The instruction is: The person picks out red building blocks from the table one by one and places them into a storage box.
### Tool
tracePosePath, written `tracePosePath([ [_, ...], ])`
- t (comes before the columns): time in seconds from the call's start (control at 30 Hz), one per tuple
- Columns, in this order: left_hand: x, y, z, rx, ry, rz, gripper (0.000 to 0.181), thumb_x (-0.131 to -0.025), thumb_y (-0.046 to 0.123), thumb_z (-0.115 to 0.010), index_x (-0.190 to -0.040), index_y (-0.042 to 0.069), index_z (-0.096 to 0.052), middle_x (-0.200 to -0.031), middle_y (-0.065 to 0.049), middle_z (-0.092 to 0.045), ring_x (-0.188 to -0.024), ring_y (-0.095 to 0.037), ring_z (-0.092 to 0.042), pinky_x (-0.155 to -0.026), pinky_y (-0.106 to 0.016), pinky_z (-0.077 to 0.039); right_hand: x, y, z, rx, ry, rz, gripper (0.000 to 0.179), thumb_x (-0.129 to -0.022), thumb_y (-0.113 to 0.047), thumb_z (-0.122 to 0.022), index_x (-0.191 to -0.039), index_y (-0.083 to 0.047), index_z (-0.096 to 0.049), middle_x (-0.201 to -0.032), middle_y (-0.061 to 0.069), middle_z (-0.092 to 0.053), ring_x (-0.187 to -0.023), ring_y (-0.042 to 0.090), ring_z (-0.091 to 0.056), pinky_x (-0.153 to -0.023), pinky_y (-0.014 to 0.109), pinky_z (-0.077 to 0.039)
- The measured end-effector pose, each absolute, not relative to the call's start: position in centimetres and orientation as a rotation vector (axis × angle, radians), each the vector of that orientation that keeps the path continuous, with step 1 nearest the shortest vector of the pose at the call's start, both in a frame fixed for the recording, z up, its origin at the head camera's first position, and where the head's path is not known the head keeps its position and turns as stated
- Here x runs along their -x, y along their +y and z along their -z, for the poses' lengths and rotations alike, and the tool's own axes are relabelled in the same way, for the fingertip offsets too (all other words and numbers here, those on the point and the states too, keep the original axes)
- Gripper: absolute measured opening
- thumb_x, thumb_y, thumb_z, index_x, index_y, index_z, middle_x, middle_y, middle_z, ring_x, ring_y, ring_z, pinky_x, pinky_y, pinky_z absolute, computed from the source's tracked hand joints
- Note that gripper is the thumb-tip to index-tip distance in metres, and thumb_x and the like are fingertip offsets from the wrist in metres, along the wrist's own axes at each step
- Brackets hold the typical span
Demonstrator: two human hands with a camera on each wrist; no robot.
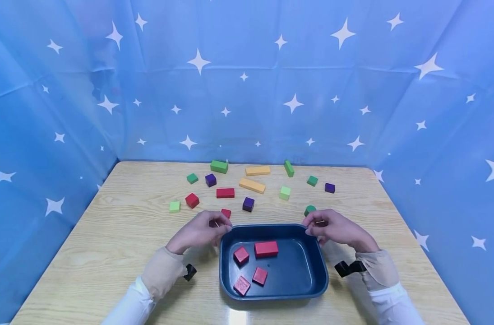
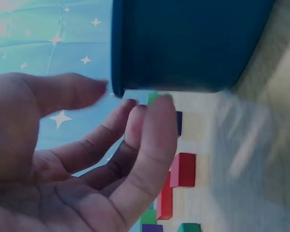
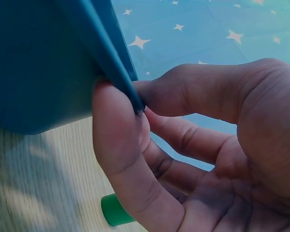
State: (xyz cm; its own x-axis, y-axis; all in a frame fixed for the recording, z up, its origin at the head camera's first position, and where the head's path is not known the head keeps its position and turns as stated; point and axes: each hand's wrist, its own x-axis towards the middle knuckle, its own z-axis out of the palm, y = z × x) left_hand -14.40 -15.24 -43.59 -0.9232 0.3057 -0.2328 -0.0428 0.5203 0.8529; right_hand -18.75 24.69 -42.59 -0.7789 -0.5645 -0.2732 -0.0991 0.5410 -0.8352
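A dark blue plastic tray (image 1: 287, 295) sits at the front middle of the table with several red blocks inside, among them a longer red block (image 1: 266, 248) and a red cube (image 1: 241, 256). At its far left corner is my left hand (image 1: 202, 230); the left wrist view shows the thumb (image 2: 82, 92) and the loosely bent index finger (image 2: 154, 140) right at the rim, with a small gap. My right hand (image 1: 338, 229) pinches the far right corner between thumb (image 3: 174, 92) and index finger (image 3: 113, 130).
Beyond the tray lie scattered blocks: a red block (image 1: 225, 193), a purple cube (image 1: 248, 204), an orange block (image 1: 252, 185), a light green cube (image 1: 285, 193) and others. A green cylinder (image 1: 309, 210) lies close by the right hand. A blue starry curtain (image 1: 247, 90) encloses the table.
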Motion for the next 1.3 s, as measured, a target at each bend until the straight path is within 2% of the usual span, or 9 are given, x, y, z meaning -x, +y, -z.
tracePosePath([
  [0.2,14.8,-16.0,42.9,-0.244,2.530,-1.350,0.027,-0.095,0.030,-0.074,-0.117,0.014,-0.072,-0.105,0.000,-0.069,-0.094,-0.019,-0.062,-0.079,-0.032,-0.054,18.7,24.7,42.7,0.535,2.259,1.180,0.018,-0.101,-0.011,-0.062,-0.115,0.000,-0.065,-0.097,0.015,-0.063,-0.082,0.021,-0.062,-0.063,0.041,-0.063],
  [0.33,14.9,-16.3,42.5,-0.273,2.583,-1.324,0.043,-0.092,0.036,-0.078,-0.128,0.015,-0.068,-0.119,-0.005,-0.070,-0.106,-0.022,-0.064,-0.086,-0.036,-0.057,18.7,24.7,42.7,0.537,2.261,1.180,0.018,-0.101,-0.011,-0.062,-0.115,0.000,-0.064,-0.098,0.015,-0.063,-0.081,0.020,-0.062,-0.062,0.042,-0.063],
  [0.5,14.8,-16.6,42.2,-0.336,2.691,-1.278,0.063,-0.087,0.041,-0.081,-0.142,0.020,-0.058,-0.143,-0.009,-0.058,-0.128,-0.034,-0.057,-0.098,-0.049,-0.057,18.7,24.8,42.7,0.545,2.264,1.178,0.018,-0.101,-0.012,-0.063,-0.114,0.000,-0.064,-0.097,0.014,-0.063,-0.080,0.019,-0.063,-0.062,0.042,-0.063],
  [0.7,15.1,-17.3,41.7,-0.458,2.879,-1.104,0.076,-0.084,0.045,-0.083,-0.149,0.024,-0.051,-0.156,-0.011,-0.042,-0.143,-0.037,-0.040,-0.107,-0.064,-0.048,18.6,24.7,42.7,0.541,2.271,1.171,0.019,-0.100,-0.012,-0.063,-0.114,0.001,-0.064,-0.096,0.014,-0.063,-0.080,0.019,-0.063,-0.062,0.043,-0.063],
  [0.97,16.7,-18.6,41.7,-0.390,3.000,-0.844,0.097,-0.078,0.051,-0.086,-0.158,0.024,-0.038,-0.163,-0.019,-0.027,-0.151,-0.041,-0.023,-0.110,-0.072,-0.039,18.6,24.6,42.8,0.522,2.281,1.170,0.019,-0.100,-0.010,-0.062,-0.115,0.002,-0.064,-0.098,0.015,-0.064,-0.081,0.020,-0.063,-0.062,0.040,-0.062],
  [1.13,18.0,-19.5,42.2,-0.270,2.999,-0.734,0.101,-0.077,0.054,-0.084,-0.159,0.022,-0.034,-0.165,-0.020,-0.022,-0.151,-0.043,-0.022,-0.113,-0.074,-0.033,18.6,24.5,42.9,0.509,2.279,1.170,0.018,-0.100,-0.011,-0.062,-0.114,0.001,-0.065,-0.097,0.014,-0.064,-0.082,0.021,-0.063,-0.062,0.040,-0.063],
  [1.3,19.5,-20.6,42.7,-0.208,2.964,-0.658,0.095,-0.082,0.054,-0.079,-0.158,0.016,-0.038,-0.161,-0.021,-0.029,-0.145,-0.044,-0.030,-0.111,-0.069,-0.040,18.6,24.5,42.8,0.497,2.288,1.161,0.017,-0.100,-0.011,-0.062,-0.113,0.000,-0.065,-0.097,0.013,-0.064,-0.082,0.021,-0.063,-0.062,0.040,-0.062],
])
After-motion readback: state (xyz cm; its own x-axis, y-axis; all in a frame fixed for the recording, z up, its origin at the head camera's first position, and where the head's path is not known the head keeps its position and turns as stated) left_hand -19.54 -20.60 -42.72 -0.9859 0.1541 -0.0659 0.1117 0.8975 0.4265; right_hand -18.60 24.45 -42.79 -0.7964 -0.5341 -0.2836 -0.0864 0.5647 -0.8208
